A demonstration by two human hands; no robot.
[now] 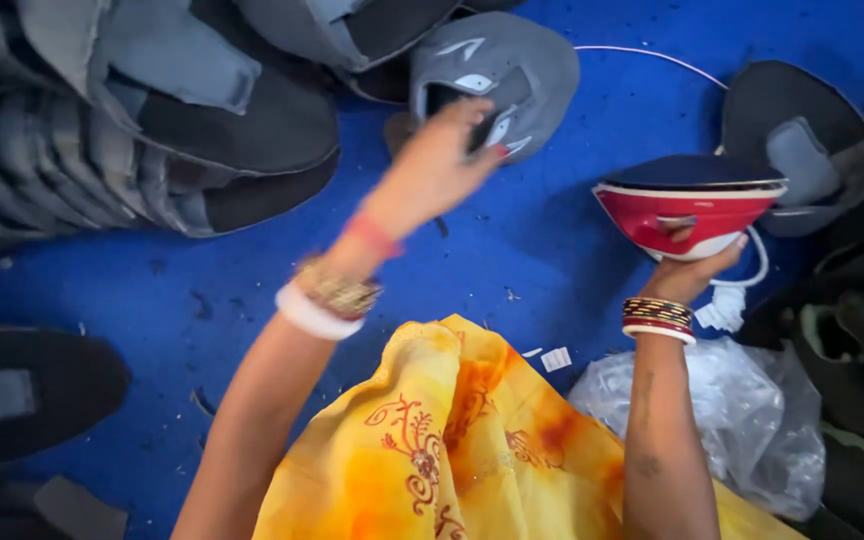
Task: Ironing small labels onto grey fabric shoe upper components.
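My right hand (690, 270) grips a red and white clothes iron (697, 205) from below, its dark soleplate turned upward. My left hand (437, 165) reaches forward over the blue surface (512, 240) to a grey and black shoe upper piece (512, 65) and touches its near edge; the fingers are blurred, so the grip is unclear. Bangles sit on both wrists.
Stacks of grey and black shoe upper pieces (122, 130) lie at the left and top. More dark pieces (797, 130) lie at the right. A crumpled clear plastic bag (742, 410) lies by my right forearm. Yellow-orange cloth (452, 440) covers my lap. The iron's white cord (652, 55) crosses the back.
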